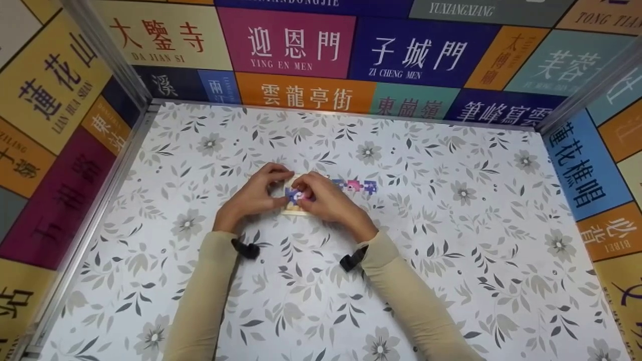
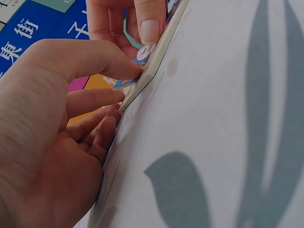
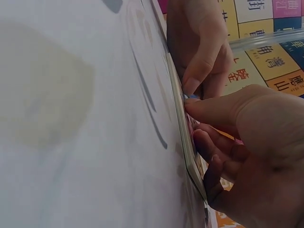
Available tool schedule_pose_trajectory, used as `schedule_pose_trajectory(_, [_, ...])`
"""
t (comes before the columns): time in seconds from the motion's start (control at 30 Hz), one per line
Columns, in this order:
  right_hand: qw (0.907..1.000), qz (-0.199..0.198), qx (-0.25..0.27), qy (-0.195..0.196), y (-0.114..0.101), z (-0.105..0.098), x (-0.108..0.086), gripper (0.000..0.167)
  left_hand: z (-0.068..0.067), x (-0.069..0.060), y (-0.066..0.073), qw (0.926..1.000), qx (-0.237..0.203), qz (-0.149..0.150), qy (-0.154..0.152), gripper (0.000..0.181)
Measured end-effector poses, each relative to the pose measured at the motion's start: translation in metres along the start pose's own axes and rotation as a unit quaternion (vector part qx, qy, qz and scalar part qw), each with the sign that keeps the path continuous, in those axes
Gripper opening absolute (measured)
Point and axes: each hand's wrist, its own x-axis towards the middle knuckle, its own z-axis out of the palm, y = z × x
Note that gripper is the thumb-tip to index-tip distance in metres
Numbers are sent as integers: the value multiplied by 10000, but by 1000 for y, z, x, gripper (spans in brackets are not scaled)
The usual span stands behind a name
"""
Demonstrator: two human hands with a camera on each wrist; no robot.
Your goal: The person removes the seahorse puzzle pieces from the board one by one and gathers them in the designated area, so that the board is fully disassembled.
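Note:
A small puzzle board [image 1: 296, 213] with a pale rim lies flat between the hands in the head view, blue and pink pieces [image 1: 292, 195] in it. The left hand [image 1: 256, 193] curves round its left side; in the left wrist view, that hand [image 2: 57, 118] has its thumb on the board near the rim [image 2: 159, 54] and its fingertips beside it. From the right, the right hand [image 1: 333, 200] pinches at a piece over the board with thumb and forefinger. The right wrist view has this hand [image 3: 261, 147] bent over the rim [image 3: 183, 128], partly hiding the pieces.
Right of the board, a short row of puzzle pieces [image 1: 353, 185], pink and blue, lies partly behind the right hand. The tabletop [image 1: 426, 225] has a grey leaf and flower pattern. Panels with coloured blocks and writing [image 1: 296, 45] stand along its back and sides.

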Motion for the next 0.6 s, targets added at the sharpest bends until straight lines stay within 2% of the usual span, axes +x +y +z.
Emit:
schedule_pose_trajectory(0.23, [9998, 162, 50, 140, -2, 3, 3, 33, 0, 0, -1, 10000, -6, 15, -25, 66])
schedule_pose_trajectory(0.4, [9990, 251, -140, 328, -5, 7, 3, 31, 0, -1, 0, 9999, -117, 43, 9, 65])
schedule_pose_trajectory(0.6, [9983, 244, -307, 429, -6, 8, 3, 30, 0, -1, 0, 10000, -29, 61, -5, 64])
